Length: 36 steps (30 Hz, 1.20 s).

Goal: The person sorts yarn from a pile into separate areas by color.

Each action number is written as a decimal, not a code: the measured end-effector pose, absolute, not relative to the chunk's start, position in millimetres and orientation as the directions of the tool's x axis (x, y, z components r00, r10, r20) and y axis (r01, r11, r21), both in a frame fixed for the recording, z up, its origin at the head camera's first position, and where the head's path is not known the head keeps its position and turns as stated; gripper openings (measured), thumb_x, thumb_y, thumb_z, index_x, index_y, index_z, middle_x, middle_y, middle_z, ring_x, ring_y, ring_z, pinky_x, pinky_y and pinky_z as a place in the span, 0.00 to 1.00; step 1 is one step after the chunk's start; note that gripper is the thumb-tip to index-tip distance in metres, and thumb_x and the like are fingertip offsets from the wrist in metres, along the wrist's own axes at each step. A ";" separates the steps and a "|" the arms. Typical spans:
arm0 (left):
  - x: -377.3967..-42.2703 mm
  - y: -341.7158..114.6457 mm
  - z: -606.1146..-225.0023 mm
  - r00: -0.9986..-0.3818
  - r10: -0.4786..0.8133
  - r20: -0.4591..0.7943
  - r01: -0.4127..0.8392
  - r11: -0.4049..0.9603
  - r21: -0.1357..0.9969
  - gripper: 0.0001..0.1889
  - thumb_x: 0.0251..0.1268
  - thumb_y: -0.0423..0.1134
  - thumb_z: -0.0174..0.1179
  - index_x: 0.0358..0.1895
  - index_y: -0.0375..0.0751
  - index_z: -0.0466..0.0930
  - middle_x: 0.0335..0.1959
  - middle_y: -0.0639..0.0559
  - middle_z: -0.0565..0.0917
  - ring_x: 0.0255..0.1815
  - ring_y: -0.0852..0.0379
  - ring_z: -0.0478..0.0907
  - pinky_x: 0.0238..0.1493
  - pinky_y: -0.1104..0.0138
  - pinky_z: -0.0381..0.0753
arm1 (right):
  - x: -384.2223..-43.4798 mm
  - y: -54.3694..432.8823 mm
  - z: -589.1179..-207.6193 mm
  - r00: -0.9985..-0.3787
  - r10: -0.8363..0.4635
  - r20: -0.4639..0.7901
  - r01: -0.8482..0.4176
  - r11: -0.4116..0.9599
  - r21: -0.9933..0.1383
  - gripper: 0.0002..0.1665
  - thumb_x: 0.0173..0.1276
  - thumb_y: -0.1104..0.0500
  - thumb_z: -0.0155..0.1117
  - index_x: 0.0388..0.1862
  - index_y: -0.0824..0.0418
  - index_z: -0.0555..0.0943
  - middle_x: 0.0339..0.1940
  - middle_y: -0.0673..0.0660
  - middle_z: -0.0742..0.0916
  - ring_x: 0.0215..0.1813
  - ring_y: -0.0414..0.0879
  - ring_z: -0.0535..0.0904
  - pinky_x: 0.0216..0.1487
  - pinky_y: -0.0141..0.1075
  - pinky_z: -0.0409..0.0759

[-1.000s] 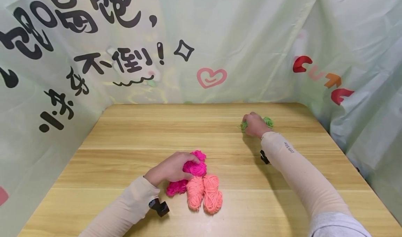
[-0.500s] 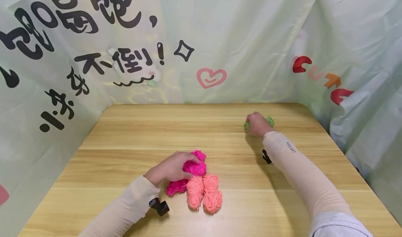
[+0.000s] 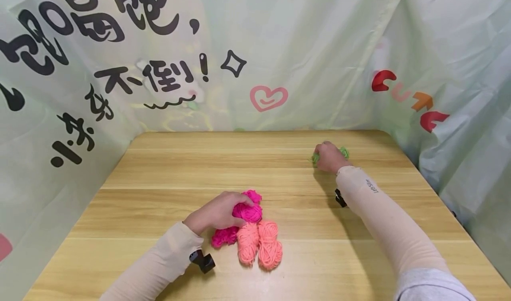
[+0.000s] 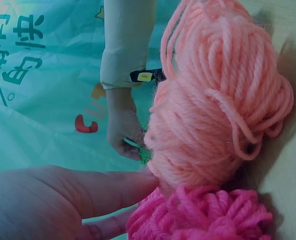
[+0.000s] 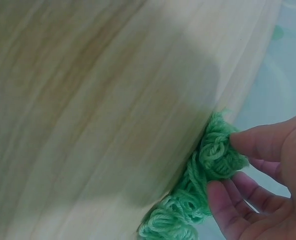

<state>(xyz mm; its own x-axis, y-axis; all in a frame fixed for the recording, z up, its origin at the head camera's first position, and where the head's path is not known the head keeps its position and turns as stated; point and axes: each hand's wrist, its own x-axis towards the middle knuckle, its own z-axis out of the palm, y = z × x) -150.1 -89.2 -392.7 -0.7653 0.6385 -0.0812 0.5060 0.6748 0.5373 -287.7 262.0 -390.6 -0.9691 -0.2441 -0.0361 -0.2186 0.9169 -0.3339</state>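
In the head view my left hand (image 3: 217, 210) holds a hot-pink yarn skein (image 3: 248, 213), thumb on the near side and fingers on the far side. Part of another magenta bundle of yarn (image 3: 225, 237) shows below the hand. Two coral yarn skeins (image 3: 248, 244) lie side by side against the pink one; the left wrist view shows coral yarn (image 4: 212, 100) close beside my thumb. Far back on the right, my right hand (image 3: 330, 158) pinches a green yarn skein (image 5: 220, 155) that lies on the table. The hand hides its middle in the head view.
Both hands work over a wooden table (image 3: 191, 170). A printed cloth (image 3: 319, 61) hangs behind its back edge and along the sides. Each wrist carries a small black camera (image 3: 202, 261).
My right hand has shifted a little to the right along the table, and the green yarn with it. The left hand and the pink and coral yarn stay in place.
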 end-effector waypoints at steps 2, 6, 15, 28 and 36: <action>-150.1 -89.2 -392.4 -0.766 0.638 -0.082 0.505 0.676 0.537 0.21 0.55 0.35 0.71 0.54 0.44 0.81 0.55 0.49 0.80 0.60 0.48 0.73 0.61 0.55 0.71 | -286.8 262.0 -389.7 -0.969 -0.242 -0.039 -0.216 0.917 -0.335 0.22 0.56 0.75 0.57 0.52 0.74 0.77 0.52 0.71 0.76 0.52 0.63 0.73 0.48 0.51 0.77; -150.0 -89.3 -391.2 -0.766 0.638 -0.079 0.506 0.674 0.538 0.21 0.55 0.34 0.71 0.53 0.45 0.81 0.55 0.49 0.80 0.59 0.49 0.74 0.60 0.56 0.72 | -286.2 262.2 -387.9 -0.968 -0.250 -0.034 -0.225 0.917 -0.329 0.22 0.56 0.74 0.58 0.52 0.75 0.76 0.52 0.72 0.76 0.51 0.63 0.74 0.46 0.50 0.76; -149.1 -90.2 -389.5 -0.755 0.654 -0.048 0.533 0.654 0.537 0.20 0.55 0.34 0.71 0.53 0.45 0.81 0.54 0.50 0.81 0.57 0.50 0.75 0.58 0.57 0.74 | -283.5 264.0 -384.2 -0.968 -0.247 -0.047 -0.217 0.915 -0.340 0.24 0.55 0.76 0.57 0.53 0.74 0.76 0.54 0.74 0.75 0.48 0.61 0.73 0.41 0.46 0.74; -149.4 -89.9 -388.5 -0.763 0.644 -0.062 0.515 0.663 0.544 0.20 0.57 0.36 0.70 0.54 0.45 0.81 0.55 0.49 0.81 0.59 0.48 0.74 0.61 0.55 0.72 | -280.0 263.1 -379.2 -0.969 -0.240 -0.055 -0.205 0.912 -0.355 0.22 0.60 0.72 0.54 0.55 0.74 0.75 0.54 0.73 0.76 0.53 0.63 0.72 0.49 0.53 0.74; -149.9 -90.4 -387.4 -0.760 0.648 -0.055 0.523 0.659 0.541 0.18 0.60 0.38 0.68 0.54 0.46 0.81 0.54 0.49 0.81 0.59 0.48 0.74 0.60 0.55 0.72 | -277.4 261.0 -376.6 -0.970 -0.242 -0.038 -0.213 0.911 -0.354 0.21 0.66 0.65 0.55 0.58 0.72 0.74 0.56 0.71 0.77 0.52 0.62 0.74 0.51 0.55 0.73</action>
